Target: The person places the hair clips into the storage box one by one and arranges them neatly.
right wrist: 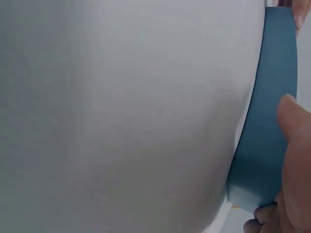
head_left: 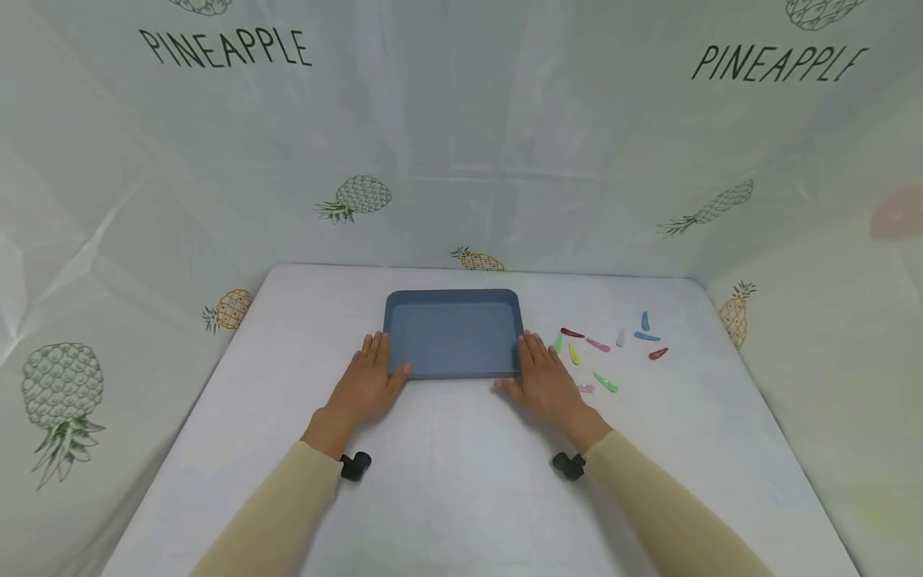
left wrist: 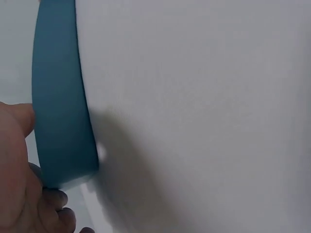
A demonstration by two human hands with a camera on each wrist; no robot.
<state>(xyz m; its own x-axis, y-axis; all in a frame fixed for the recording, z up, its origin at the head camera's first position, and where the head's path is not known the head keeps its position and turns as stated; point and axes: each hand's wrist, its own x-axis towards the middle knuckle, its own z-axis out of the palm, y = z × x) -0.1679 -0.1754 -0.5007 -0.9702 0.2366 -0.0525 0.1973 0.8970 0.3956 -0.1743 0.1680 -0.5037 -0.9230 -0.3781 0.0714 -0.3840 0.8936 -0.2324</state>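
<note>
A shallow blue-grey rectangular tray [head_left: 454, 332] lies on the table, with nothing visible inside it. My left hand [head_left: 366, 383] rests against its left side, fingers extended along the wall and thumb by the near edge. At the opposite side, my right hand [head_left: 546, 385] touches the tray's near right corner, its fingers also straight. Both wrist views show the tray's near wall, [left wrist: 60, 97] with a thumb against it on either side. Several small snap hair clips lie right of the right hand, among them a green clip [head_left: 606, 382] and a yellow clip [head_left: 574, 354].
Farther right are a red clip [head_left: 658, 353] and two blue clips, one being the upright blue clip [head_left: 645, 321]. A pink clip [head_left: 586, 389] sits close beside the right hand. White cloth covers the table [head_left: 461, 481]; a pineapple-print curtain [head_left: 461, 144] hangs behind and at both sides.
</note>
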